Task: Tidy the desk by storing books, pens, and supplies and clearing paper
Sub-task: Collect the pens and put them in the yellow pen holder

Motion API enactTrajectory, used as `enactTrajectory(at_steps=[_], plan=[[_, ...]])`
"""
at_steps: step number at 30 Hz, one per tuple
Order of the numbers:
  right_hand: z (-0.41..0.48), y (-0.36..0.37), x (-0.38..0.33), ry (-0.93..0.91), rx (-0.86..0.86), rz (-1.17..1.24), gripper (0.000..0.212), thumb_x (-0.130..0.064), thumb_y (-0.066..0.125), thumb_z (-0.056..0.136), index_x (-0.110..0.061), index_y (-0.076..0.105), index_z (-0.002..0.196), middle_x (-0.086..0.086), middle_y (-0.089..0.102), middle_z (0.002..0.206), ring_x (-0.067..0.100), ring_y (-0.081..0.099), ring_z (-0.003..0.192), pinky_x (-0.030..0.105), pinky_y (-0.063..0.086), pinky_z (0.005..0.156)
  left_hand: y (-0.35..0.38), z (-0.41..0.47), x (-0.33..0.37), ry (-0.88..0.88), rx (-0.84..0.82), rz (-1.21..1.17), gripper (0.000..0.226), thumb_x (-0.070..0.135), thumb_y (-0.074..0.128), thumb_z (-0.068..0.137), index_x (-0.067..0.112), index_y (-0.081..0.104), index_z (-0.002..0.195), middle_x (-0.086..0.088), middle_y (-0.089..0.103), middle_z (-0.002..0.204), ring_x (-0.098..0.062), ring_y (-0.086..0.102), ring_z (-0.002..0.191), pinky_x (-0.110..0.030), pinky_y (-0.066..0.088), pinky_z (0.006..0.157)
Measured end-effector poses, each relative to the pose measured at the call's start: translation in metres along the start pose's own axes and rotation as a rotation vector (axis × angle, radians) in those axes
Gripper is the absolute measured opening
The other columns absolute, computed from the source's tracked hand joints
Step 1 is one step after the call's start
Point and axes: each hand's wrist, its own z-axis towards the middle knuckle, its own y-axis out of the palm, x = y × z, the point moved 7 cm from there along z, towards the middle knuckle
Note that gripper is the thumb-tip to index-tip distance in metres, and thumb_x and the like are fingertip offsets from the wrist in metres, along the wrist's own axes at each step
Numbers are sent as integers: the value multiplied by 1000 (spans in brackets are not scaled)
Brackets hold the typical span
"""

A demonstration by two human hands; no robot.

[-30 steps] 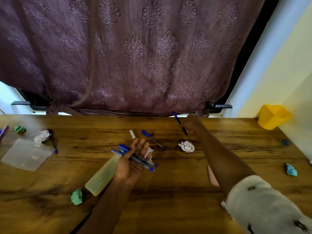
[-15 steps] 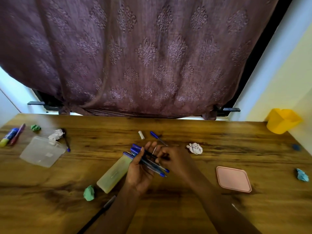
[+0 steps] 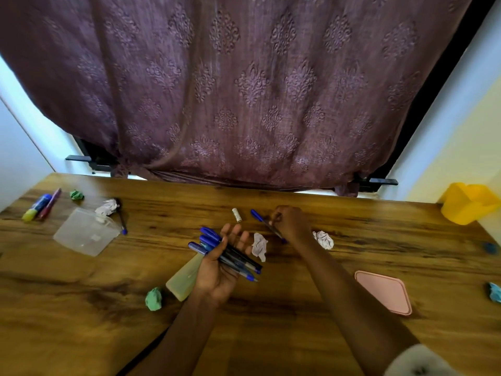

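The right hand (image 3: 291, 222) has been moved away from the bundle it was touching half a second ago and now lies farther back and to the right of the pale pencil case (image 3: 184, 280), where its curled fingers pinch a single blue pen (image 3: 264, 223) lying slantwise on the bench (image 3: 271, 335). The left hand (image 3: 225, 263) is held palm up just right of the case, partly covering its far end, with the fingers loosely spread and a bundle of blue pens (image 3: 214, 244) laid across the palm; whether the thumb presses on them cannot be told. A crumpled white paper (image 3: 259, 246) is seen between the two hands, and a second one (image 3: 324, 240) just beyond the right wrist. A small white cylinder (image 3: 237, 215) lies behind the case, near the single pen's cap. A green paper ball (image 3: 154, 299) sits just left of the case's near end. Farther left and back, a clear plastic lid (image 3: 86, 232), another paper wad (image 3: 108, 207), a dark pen (image 3: 121, 222), a small green ball (image 3: 76, 194) and two markers (image 3: 40, 206) are scattered. Well to the right of the case, a pink lid (image 3: 383, 294) lies flat past the right forearm, and a yellow holder (image 3: 471, 203) stands at the far right corner.
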Motion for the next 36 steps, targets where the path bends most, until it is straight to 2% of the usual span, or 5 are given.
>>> enactTrajectory(at_steps=[7, 16, 27, 33, 36], plan=[[12, 44, 11, 21, -79, -233, 16, -17, 52, 93, -14, 62, 105, 7, 66, 103, 22, 63, 93, 28, 44, 67, -2, -3, 9, 53, 4, 35, 43, 8, 49, 83, 26, 54, 121, -6, 66, 121, -24, 67, 104, -38, 59, 74], [-55, -17, -53, -182, -57, 336, 14, -19, 68, 84, -18, 70, 97, -11, 65, 86, 4, 61, 75, 16, 49, 64, -3, 2, 9, 49, 38, 11, 34, 21, 39, 98, 11, 55, 127, -8, 63, 125, -20, 67, 102, -38, 53, 83], [-93, 9, -104, -513, -89, -10, 19, -22, 61, 88, -20, 68, 106, -5, 63, 109, 11, 61, 94, 18, 41, 75, -15, -1, 12, 89, 21, -40, 28, 16, 47, 88, 12, 58, 114, -7, 70, 101, -19, 70, 89, -32, 59, 69], [-110, 9, -123, -491, -53, 185, 20, -23, 60, 90, -23, 69, 107, -5, 64, 107, 9, 62, 87, 18, 46, 73, -32, -19, 52, 170, 58, -65, 22, 13, 40, 98, 15, 59, 108, -4, 72, 101, -18, 71, 87, -34, 60, 70], [-114, 7, -133, -441, 1, 330, 16, -18, 63, 88, -21, 70, 102, -6, 66, 100, 2, 59, 75, 7, 43, 67, -47, -40, 100, 275, 52, -13, 34, 14, 72, 76, 18, 59, 108, -1, 73, 101, -15, 71, 89, -33, 59, 75]])
